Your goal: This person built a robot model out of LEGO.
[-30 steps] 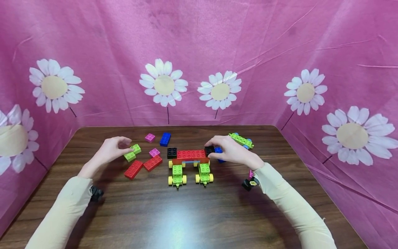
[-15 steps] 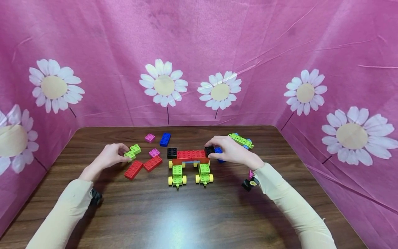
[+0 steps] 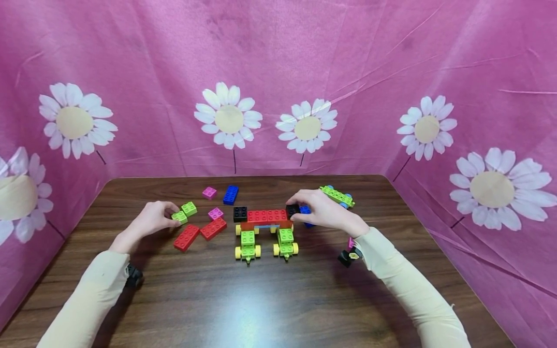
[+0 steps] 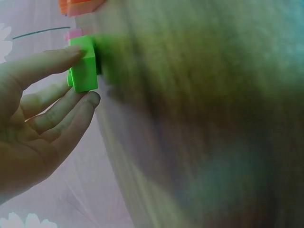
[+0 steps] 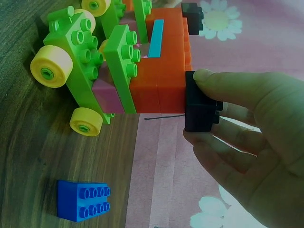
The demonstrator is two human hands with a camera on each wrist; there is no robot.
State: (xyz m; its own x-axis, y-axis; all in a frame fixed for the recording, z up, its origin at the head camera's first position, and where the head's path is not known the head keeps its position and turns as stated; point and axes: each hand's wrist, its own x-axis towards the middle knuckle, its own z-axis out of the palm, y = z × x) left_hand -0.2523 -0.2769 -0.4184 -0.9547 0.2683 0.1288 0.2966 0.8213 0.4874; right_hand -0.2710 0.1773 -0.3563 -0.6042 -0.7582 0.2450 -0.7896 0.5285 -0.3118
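Note:
In the head view my left hand (image 3: 150, 220) pinches a lime-green brick (image 3: 179, 217) at the table's left. Thumb and fingers close on that brick in the left wrist view, just over the wood. A second lime-green brick (image 3: 189, 209) lies beside it. My right hand (image 3: 322, 211) grips a black brick (image 5: 198, 107) between thumb and fingertips, at the right end of a built toy. The toy has red bricks (image 3: 267, 216) on top, another black brick (image 3: 240, 213) at its left end, and green wheeled bases (image 3: 248, 249) with yellow wheels below.
Two loose red bricks (image 3: 187, 237), pink bricks (image 3: 215, 213) and a blue brick (image 3: 231, 195) lie left of and behind the toy. Another blue brick (image 5: 83, 200) is partly behind my right hand. A green wheeled base (image 3: 337, 195) with blue wheels stands back right.
My left hand has lowered onto the nearer green brick, taken hold of it and shifted it slightly left, a little away from its neighbour. My right hand has stayed on the black brick.

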